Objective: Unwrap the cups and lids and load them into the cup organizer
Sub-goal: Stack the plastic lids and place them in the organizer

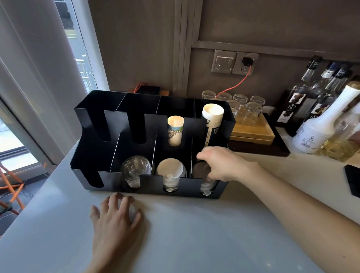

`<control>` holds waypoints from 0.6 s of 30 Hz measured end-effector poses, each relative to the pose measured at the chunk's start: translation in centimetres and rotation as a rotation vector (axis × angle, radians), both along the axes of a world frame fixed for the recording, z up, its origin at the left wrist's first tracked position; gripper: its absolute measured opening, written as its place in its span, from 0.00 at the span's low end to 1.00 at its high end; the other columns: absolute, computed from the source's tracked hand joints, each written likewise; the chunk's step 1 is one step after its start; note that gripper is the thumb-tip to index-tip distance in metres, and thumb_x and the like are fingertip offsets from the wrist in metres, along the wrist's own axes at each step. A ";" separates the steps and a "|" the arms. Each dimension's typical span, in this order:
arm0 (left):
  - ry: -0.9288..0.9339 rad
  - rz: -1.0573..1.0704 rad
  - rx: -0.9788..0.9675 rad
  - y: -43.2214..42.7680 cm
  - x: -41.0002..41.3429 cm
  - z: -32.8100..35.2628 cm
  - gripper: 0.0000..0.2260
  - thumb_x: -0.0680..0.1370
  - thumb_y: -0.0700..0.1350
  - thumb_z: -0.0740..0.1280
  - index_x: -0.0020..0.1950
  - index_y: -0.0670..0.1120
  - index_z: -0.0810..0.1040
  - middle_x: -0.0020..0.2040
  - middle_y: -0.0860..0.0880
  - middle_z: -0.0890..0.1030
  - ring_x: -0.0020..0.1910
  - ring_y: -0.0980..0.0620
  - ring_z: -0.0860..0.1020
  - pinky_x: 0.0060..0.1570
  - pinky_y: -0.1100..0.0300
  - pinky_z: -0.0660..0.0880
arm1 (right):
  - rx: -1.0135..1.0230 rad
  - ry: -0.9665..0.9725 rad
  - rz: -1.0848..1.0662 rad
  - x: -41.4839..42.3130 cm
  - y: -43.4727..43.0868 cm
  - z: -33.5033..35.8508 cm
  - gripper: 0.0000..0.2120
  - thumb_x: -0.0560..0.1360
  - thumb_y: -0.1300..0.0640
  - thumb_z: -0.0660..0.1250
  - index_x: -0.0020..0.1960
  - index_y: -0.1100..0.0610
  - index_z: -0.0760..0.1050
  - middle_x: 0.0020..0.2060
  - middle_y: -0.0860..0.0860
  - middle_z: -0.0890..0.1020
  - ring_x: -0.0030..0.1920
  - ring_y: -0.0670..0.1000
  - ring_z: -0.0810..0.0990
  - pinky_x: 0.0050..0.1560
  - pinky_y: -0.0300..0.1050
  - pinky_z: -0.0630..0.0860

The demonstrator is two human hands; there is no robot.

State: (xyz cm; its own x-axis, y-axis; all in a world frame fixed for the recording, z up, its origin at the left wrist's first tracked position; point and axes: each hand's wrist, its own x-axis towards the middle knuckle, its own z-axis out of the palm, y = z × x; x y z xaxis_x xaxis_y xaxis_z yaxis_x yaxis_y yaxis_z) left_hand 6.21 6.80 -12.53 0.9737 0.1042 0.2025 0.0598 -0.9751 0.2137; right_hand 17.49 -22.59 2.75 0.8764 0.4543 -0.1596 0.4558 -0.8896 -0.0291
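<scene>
Organizer: I see the black cup organizer on the white counter, near its far left end.
Far row: a short stack of paper cups stands upright in the third slot from the left, and a taller stack in the rightmost slot.
Near row: clear lids sit in the second slot, white lids in the third, and greyish lids in the rightmost.
Right hand: my right hand reaches into the near right slot with its fingers curled down over the greyish lids; I cannot tell whether it grasps them.
Left hand: my left hand lies released, flat on the counter, fingers spread, just in front of the organizer.
Right of organizer: upturned glasses on a wooden tray, with bottles beyond.
</scene>
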 end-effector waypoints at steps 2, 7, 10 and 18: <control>0.005 0.001 -0.002 0.0 0.0 0.0 0.17 0.74 0.61 0.58 0.54 0.54 0.76 0.56 0.49 0.74 0.60 0.42 0.72 0.65 0.37 0.62 | 0.103 -0.027 -0.033 -0.5 -0.4 0.2 0.23 0.70 0.55 0.76 0.63 0.53 0.75 0.55 0.50 0.77 0.55 0.55 0.77 0.49 0.48 0.75; 0.037 0.002 0.006 0.1 0.0 0.1 0.18 0.74 0.62 0.56 0.55 0.53 0.75 0.58 0.48 0.74 0.61 0.42 0.71 0.66 0.37 0.61 | 0.328 -0.142 -0.095 -2.3 -1.2 0.6 0.17 0.76 0.53 0.70 0.64 0.52 0.77 0.57 0.49 0.80 0.59 0.52 0.76 0.57 0.48 0.74; 0.041 0.003 0.010 0.0 0.0 0.3 0.18 0.74 0.61 0.56 0.55 0.53 0.75 0.57 0.48 0.74 0.61 0.42 0.72 0.65 0.37 0.62 | 0.430 -0.212 -0.129 -3.6 -1.4 0.8 0.15 0.76 0.55 0.70 0.62 0.53 0.79 0.54 0.48 0.81 0.56 0.50 0.77 0.55 0.47 0.75; 0.088 -0.020 0.037 0.1 -0.2 0.6 0.22 0.74 0.61 0.55 0.58 0.50 0.76 0.61 0.45 0.75 0.64 0.39 0.71 0.67 0.34 0.60 | 0.526 -0.292 -0.236 -6.3 -1.8 0.5 0.11 0.75 0.58 0.71 0.57 0.55 0.81 0.49 0.48 0.82 0.51 0.50 0.79 0.51 0.49 0.78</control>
State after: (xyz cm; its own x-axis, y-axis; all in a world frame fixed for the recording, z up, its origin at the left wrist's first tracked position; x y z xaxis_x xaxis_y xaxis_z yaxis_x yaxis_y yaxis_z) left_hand 6.01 6.87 -11.94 0.9898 0.0785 0.1193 0.0573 -0.9834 0.1721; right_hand 11.19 -24.39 3.20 0.9359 0.1967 0.2922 0.3049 -0.8677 -0.3925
